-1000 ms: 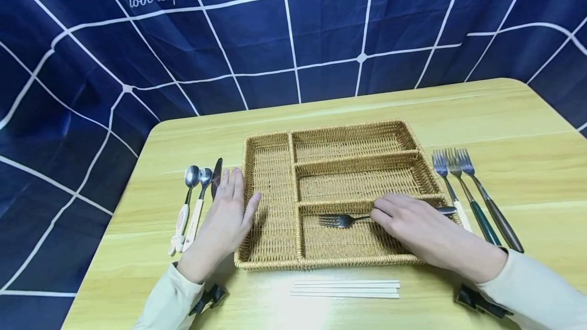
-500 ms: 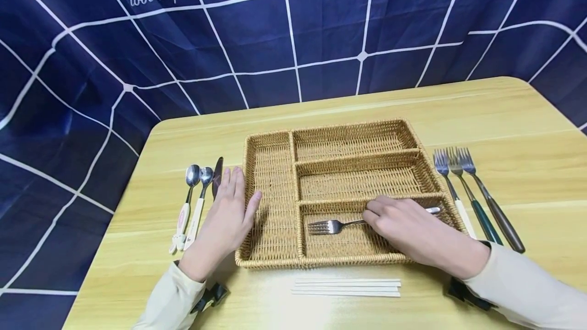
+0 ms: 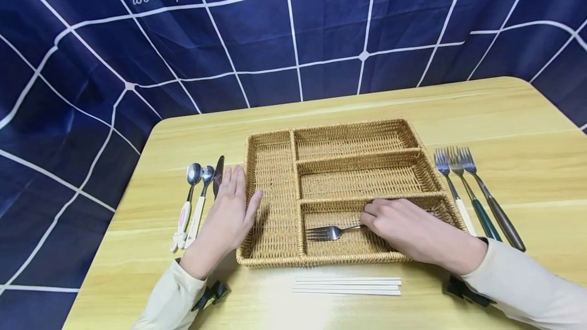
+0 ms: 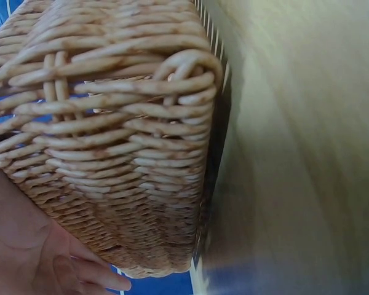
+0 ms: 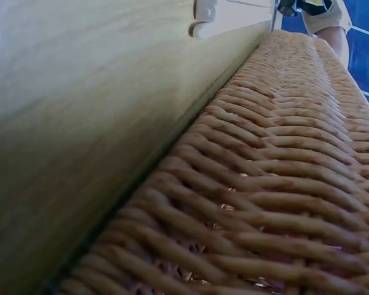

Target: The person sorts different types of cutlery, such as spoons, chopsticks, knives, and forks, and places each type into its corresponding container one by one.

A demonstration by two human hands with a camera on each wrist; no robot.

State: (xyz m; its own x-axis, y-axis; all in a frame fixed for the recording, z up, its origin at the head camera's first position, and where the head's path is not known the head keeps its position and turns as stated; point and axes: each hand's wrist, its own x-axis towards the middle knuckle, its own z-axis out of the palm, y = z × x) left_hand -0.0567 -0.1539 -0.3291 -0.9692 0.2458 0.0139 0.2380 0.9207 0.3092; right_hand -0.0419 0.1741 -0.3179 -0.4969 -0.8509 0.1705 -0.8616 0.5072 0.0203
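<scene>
A woven wicker cutlery tray [image 3: 271, 262] with several compartments sits mid-table. My right hand [image 3: 403, 225] reaches into its front right compartment, fingers curled about the handle of a metal fork [image 3: 326, 233]. The tines point left, low in the compartment; most of the handle is hidden under the hand. At the tray's left side my left hand [image 3: 228, 212] lies with straight fingers along the rim, thumb reaching over it. In the left wrist view the fingers [image 4: 98, 275] show beside the wicker wall [image 4: 123, 160]. The right wrist view shows the tray's front wall [image 5: 270, 160] and no fingers.
Two spoons [image 3: 193, 173] and a dark knife [image 3: 218, 174] lie left of the tray, close to the left hand. Three forks [image 3: 477, 192] lie along its right side. White chopsticks [image 3: 346, 285] lie in front, between the forearms. A blue checked cloth [image 3: 330, 29] hangs behind the table.
My right hand has moved slightly left and lowered the fork deeper into the front compartment; its handle end, visible earlier, is now mostly hidden. My left hand has stayed at the rim.
</scene>
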